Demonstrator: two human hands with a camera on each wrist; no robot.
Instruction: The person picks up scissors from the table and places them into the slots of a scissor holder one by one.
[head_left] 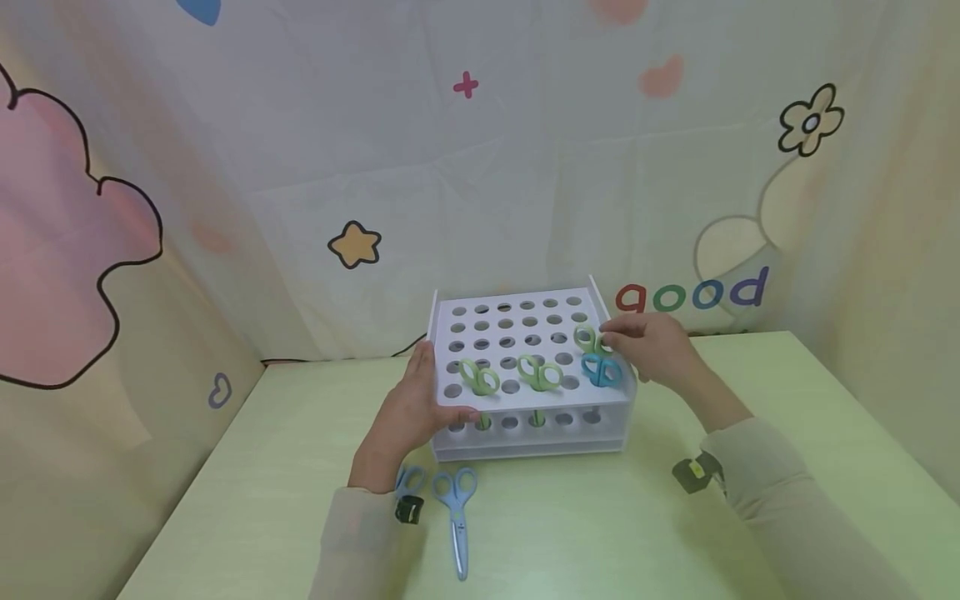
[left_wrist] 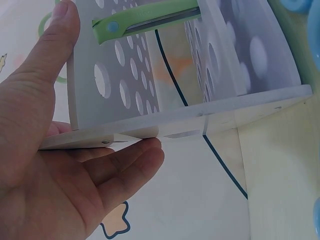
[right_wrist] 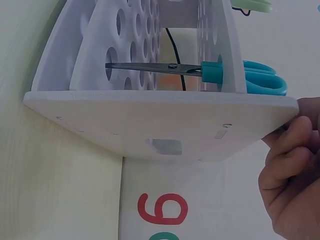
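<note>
A white rack (head_left: 540,451) with rows of round holes stands on the table. My left hand (head_left: 408,408) grips its left side, thumb on the top plate's front edge and fingers along the side panel (left_wrist: 200,116). At the rack's right edge my right hand (head_left: 656,346) pinches a loop of green-handled scissors (head_left: 594,343); their blades are hidden. Just in front of these, teal scissors (head_left: 601,372) sit in a hole, blades down between the plates. Two more green scissors, one at left (head_left: 478,379) and one mid-front (head_left: 539,375), stand handles up in the front row.
Blue scissors (head_left: 459,533) lie on the table before the rack. Another blue pair (head_left: 402,479) is partly covered by the left wrist. A printed curtain (head_left: 510,208) hangs behind the table (head_left: 562,533), and a thin dark cord (head_left: 408,345) runs behind the rack.
</note>
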